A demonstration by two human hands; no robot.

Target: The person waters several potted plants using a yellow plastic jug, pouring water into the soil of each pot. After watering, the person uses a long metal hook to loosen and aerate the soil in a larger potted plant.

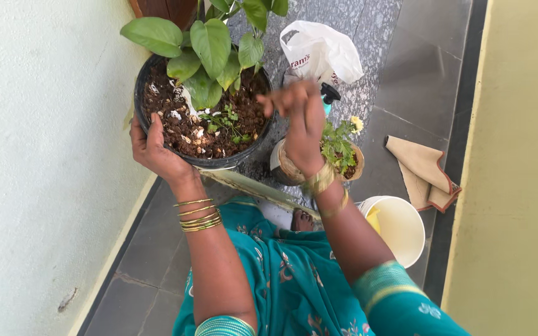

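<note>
I'm holding the black pot [202, 163] w/ my left hand [152, 148]; fingers are curling over its near-left rim, thumb pressing inside on the soil, so that grip is clamped on the pot; pot is tilting a bit toward me, sitting up close to the white wall [38, 155] on my left. In it the plant [210, 50] is showing big green leaves, w/ small weeds [222, 121] and white bits lying on the brown soil.

My right hand [300, 124] is hovering just right of the pot's rim, above a small brown pot [291, 171]; fingertips are bunched together & blurred; can't tell if anything is pinched in them; this grip is touching neither pot as far as I can see.

Small pot is standing on the grey floor [406, 93] just right of the black one, carrying a little herb w/ a pale yellow flower [357, 123]; behind it a white plastic bag [322, 53] is lying, w/ a spray bottle's black-and-teal top [329, 95] poking out beside it.

Near my right elbow a white bucket [403, 233] is standing open, something yellow inside; further right a folded tan cloth [424, 171] is lying on the floor by the yellow wall [518, 168]. Gold bangles are sitting on both my wrists; teal sari is covering my lap.
</note>
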